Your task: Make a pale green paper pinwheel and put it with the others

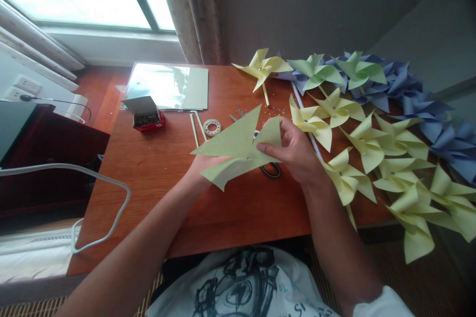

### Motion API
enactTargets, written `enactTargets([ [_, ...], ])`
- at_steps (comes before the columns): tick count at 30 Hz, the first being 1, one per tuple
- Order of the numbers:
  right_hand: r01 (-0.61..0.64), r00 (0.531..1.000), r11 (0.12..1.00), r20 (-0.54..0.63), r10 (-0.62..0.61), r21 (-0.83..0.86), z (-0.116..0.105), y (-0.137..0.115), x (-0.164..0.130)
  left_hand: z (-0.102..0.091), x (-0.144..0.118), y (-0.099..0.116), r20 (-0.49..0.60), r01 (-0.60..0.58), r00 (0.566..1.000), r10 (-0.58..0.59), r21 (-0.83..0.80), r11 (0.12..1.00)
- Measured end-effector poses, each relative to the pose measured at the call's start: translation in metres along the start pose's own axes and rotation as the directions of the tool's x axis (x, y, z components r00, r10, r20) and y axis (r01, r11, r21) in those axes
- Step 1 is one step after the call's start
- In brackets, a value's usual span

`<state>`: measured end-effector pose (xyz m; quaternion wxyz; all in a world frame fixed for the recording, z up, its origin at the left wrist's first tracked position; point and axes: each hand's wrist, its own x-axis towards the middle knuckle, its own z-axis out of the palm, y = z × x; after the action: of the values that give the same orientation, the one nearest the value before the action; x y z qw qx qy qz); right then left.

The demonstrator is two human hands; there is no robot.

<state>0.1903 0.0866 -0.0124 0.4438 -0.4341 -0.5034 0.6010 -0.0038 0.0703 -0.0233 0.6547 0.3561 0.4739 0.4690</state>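
A pale yellow-green pinwheel paper (238, 141), cut into pointed flaps, is held above the table before me. My right hand (294, 147) pinches its right side between thumb and fingers, where one flap stands up. Under the paper's left part lies my left hand (206, 164); the paper hides its fingers, so its grip does not show. Beneath the paper, on the table, are scissors (271, 170) with dark handles, partly covered. Just left of them sit a roll of tape (212, 128) and two thin pale paper sticks (194, 130).
Finished yellow pinwheels (347, 174), green ones (316, 72) and a pile of blue-purple ones (401, 81) crowd the right side. An open red box (149, 123) of small dark pieces stands left, near a glossy sheet (167, 84). A white cable (128, 193) loops over the left edge.
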Motion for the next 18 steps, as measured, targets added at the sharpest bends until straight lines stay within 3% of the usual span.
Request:
enactTargets([
  [10, -0.022, 0.998, 0.998, -0.055, 0.018, -0.066, 0.0016, -0.0035, -0.0035, -0.0084, -0.001, -0.0028, 0.007, 0.01, 1.0, -0.011, 0.05, 0.999],
  [18, -0.087, 0.996, 0.994, -0.029, 0.085, -0.066, 0.0058, -0.0072, -0.0014, -0.0074, 0.0012, -0.0052, 0.125, -0.079, 0.99, 0.059, 0.161, 0.984],
])
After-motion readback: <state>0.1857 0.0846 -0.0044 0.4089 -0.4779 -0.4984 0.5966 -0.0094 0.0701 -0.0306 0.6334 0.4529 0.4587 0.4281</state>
